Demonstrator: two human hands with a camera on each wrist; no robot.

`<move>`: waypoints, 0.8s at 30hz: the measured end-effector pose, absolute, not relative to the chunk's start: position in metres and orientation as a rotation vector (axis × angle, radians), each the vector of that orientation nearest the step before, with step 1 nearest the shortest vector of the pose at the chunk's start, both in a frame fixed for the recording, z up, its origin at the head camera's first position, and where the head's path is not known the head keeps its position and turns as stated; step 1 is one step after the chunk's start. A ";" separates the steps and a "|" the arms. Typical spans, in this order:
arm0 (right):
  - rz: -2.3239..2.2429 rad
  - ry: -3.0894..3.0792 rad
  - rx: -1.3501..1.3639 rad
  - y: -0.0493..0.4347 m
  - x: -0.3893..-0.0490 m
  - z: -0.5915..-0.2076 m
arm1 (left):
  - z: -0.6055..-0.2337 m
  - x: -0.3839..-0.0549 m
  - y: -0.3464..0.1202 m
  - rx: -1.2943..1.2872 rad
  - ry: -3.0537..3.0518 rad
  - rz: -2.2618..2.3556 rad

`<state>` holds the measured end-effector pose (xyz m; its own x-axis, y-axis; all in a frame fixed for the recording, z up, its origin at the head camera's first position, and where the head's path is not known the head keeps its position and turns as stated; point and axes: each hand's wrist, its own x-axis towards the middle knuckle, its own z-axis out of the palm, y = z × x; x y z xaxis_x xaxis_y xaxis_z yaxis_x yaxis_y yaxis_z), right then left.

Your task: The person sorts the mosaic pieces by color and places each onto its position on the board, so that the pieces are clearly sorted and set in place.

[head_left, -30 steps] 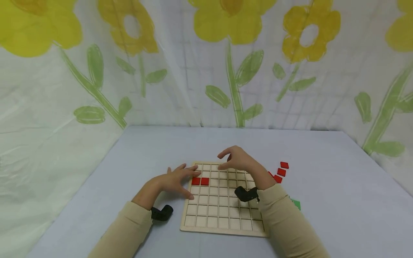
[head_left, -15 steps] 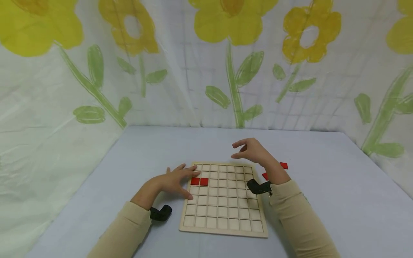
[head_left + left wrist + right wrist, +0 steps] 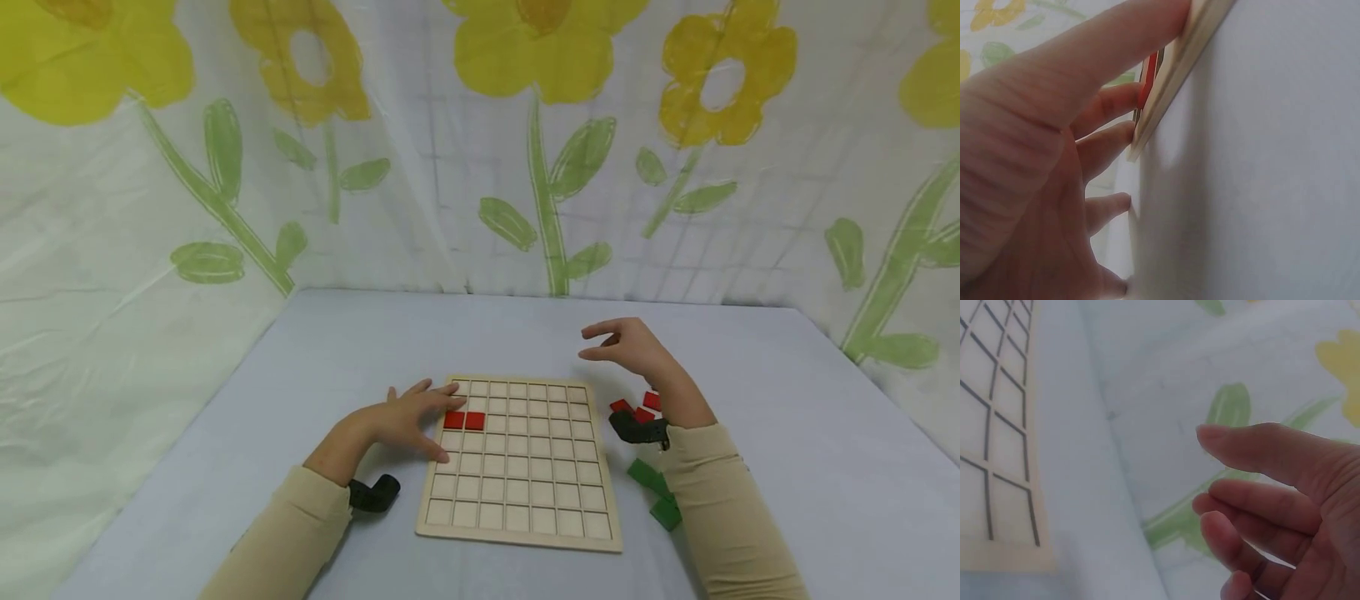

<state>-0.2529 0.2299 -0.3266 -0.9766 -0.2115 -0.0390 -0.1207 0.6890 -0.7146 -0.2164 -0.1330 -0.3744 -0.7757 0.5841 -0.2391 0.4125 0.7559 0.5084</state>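
Observation:
A wooden grid board (image 3: 517, 467) lies on the table, with two red square tiles (image 3: 475, 421) side by side in its left columns. My left hand (image 3: 405, 421) rests at the board's left edge, fingers spread; in the left wrist view its thumb (image 3: 1116, 44) and two fingertips touch the rim. Beyond the board's far right corner, my right hand (image 3: 630, 346) hovers above the table with nothing in it. Its fingers are loosely bent and apart from the thumb, as the right wrist view shows (image 3: 1272, 506). Loose red tiles (image 3: 643, 414) lie near that wrist, partly hidden by it.
Several green tiles (image 3: 651, 479) lie right of the board, partly covered by the right sleeve (image 3: 731, 500). A white curtain (image 3: 420, 183) with painted flowers hangs behind the table (image 3: 360, 333). Each wrist wears a black camera mount (image 3: 637, 428).
My right hand has moved right and away from over the board, staying unladen. More of the green tiles now show. The left hand and the two placed red tiles have not moved.

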 end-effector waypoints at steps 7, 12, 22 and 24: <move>-1.253 2.752 -0.109 0.266 -0.253 -0.325 | -0.375 -0.218 -0.131 0.762 2.568 0.606; -1.272 2.724 -0.030 0.288 -0.251 -0.330 | -0.375 -0.219 -0.132 0.768 2.571 0.604; -1.280 2.659 0.047 0.316 -0.249 -0.350 | -0.371 -0.216 -0.131 0.772 2.559 0.617; -1.284 2.637 0.052 0.321 -0.249 -0.355 | -0.371 -0.216 -0.131 0.777 2.559 0.616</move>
<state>-0.2486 0.3210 -0.3545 -0.9779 -0.0585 -0.2009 0.1220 0.6202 -0.7749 -0.2158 -0.1309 -0.3707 -0.7679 0.5946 -0.2384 0.4209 0.7488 0.5120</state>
